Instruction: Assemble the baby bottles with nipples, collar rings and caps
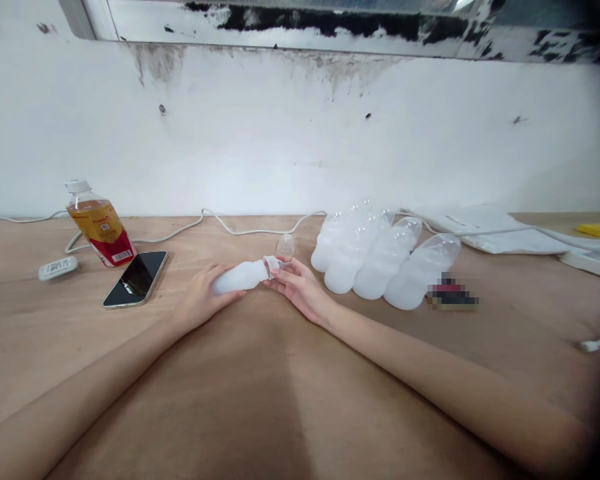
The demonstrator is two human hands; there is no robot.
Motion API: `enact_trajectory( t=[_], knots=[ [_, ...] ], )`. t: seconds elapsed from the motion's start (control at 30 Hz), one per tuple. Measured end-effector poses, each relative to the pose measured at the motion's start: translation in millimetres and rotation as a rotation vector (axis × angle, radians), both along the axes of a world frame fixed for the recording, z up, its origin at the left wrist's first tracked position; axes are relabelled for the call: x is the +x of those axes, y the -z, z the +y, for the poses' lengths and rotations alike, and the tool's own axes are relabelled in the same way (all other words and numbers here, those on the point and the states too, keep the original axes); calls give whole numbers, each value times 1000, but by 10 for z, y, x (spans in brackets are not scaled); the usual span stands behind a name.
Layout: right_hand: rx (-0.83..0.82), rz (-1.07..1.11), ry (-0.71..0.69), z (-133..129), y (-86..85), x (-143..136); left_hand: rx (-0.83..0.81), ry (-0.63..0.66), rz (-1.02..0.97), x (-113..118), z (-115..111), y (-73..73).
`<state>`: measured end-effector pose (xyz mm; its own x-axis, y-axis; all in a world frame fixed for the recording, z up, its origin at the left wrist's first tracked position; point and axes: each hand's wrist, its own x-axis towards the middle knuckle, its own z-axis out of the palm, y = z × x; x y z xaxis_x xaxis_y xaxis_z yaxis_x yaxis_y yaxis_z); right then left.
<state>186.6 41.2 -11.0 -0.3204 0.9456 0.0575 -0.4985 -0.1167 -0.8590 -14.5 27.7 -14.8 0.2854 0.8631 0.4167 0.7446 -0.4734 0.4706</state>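
While your left hand (200, 300) grasps the white bottle (237, 277) short of the back edge of the counter (30, 320), your right hand (300, 287) pinches its top: seemingly top-end work, calling next for steady left support.

On the wooden table (530, 327): drink bottle (103, 230), phone (136, 279), clear cap (286, 245), clustered white bottles (375, 267), white cable (250, 233), flat white bag (490, 230).

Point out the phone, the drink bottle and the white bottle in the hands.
Phone (135, 279): head view, middle of the screen.
Drink bottle (102, 230): head view, on the label.
Held white bottle (241, 276): head view, on the body.
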Motion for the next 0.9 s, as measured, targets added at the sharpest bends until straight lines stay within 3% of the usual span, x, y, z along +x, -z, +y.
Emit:
enact_trajectory(
  t=[0.2, 0.43, 0.6, 0.73, 0.9],
  knots=[
    [234, -242, -5, -4, 51, 20, 6, 33, -4, -3, -18, -25],
    [678, -651, 17, 27, -62, 179, -28, 100, 20, 8, -94, -107],
    [573, -814, 83, 18, -27, 180, 71, 93, 42, -15, -107, -64],
    [490, -852, 41, -10, -32, 157, 104, 114, 58, -21, -97, -31],
    [686, -869, 7, -42, -193, 201, 105, 81, 44, 11, -105, -76]
  ],
)
